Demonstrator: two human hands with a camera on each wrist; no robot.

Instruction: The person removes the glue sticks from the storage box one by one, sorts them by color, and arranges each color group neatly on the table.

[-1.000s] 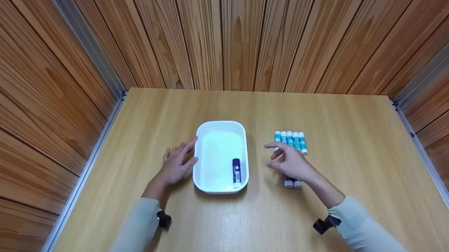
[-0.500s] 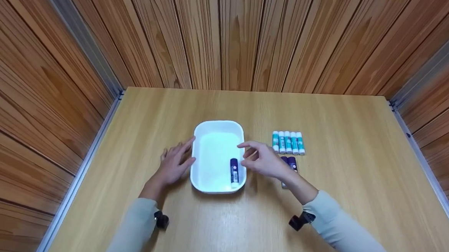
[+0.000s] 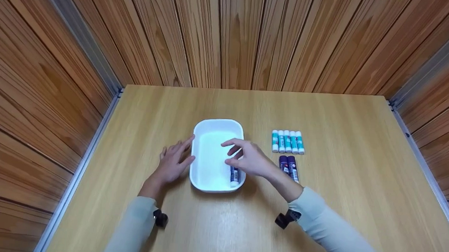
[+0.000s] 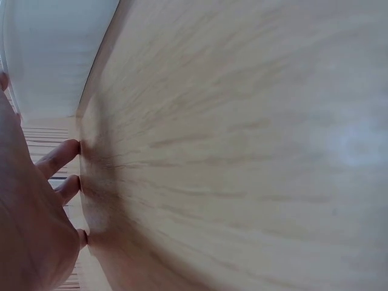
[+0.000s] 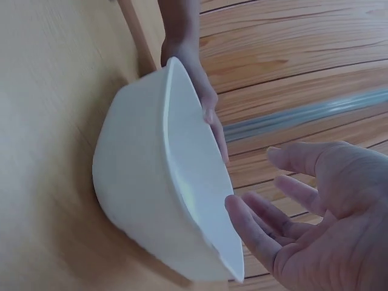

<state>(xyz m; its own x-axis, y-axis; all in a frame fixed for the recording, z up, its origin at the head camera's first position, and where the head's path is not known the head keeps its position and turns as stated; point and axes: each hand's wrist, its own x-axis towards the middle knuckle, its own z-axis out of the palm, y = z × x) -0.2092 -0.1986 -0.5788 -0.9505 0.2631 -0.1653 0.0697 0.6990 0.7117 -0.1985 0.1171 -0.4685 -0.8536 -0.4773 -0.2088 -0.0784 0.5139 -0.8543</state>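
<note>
A white plastic tub stands mid-table. Inside it, near the right wall, lies a dark purple glue stick with its upper part hidden by my right hand. My left hand touches the tub's left rim with spread fingers; in the left wrist view, some fingertips of that hand rest on the table. Over the tub's right side hovers my right hand, fingers loosely bent. Nothing shows between those fingers in the right wrist view, where the hand is beside the tub's rim.
To the right of the tub, two dark purple glue sticks lie side by side on the table. Behind them is a row of several teal-and-white glue sticks. Wood-panelled walls enclose the table at the back and sides.
My right hand has moved left from above the glue sticks to over the tub, uncovering the two purple ones on the table. The left hand stays at the rim.
</note>
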